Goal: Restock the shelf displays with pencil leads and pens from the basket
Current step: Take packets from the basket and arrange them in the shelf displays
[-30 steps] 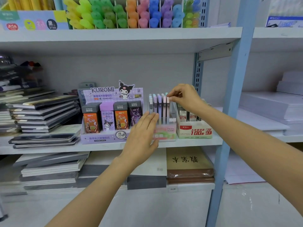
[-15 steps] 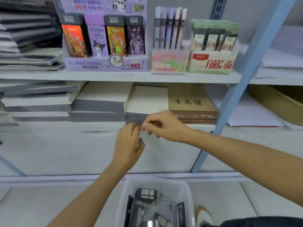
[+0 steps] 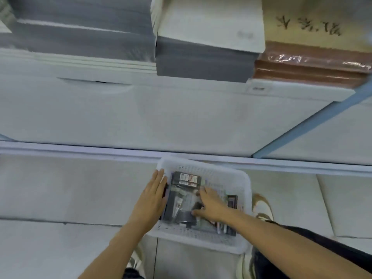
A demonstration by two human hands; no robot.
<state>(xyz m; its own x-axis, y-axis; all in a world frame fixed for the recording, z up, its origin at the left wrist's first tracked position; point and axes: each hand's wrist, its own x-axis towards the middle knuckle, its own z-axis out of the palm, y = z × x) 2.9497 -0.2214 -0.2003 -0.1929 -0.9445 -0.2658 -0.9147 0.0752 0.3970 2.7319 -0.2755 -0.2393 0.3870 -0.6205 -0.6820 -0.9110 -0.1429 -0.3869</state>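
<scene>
A white perforated basket (image 3: 247, 195) stands on the floor below me. It holds several dark pencil lead packs, one with a white and red label (image 3: 187, 179) at the far end, and a few pens (image 3: 221, 228) near the front right. My left hand (image 3: 152, 200) rests flat on the basket's left rim with straight fingers. Inside the basket, my right hand (image 3: 211, 206) has its fingers spread over the dark packs (image 3: 177, 204), its thumb and forefinger on either side of a small dark pack (image 3: 198, 206). The motion blur hides any firm grip.
The lowest shelf above the basket carries grey paper stacks (image 3: 201, 61) and a brown wrapped notebook pack (image 3: 310, 67). A blue shelf upright (image 3: 314, 125) slants down at the right. My shoe (image 3: 261, 208) stands right of the basket on the pale tiled floor.
My view dropped from the shelf displays to the floor. Both hands came down from in front of the shelf; the left reached the basket rim and the right went in among the packs.
</scene>
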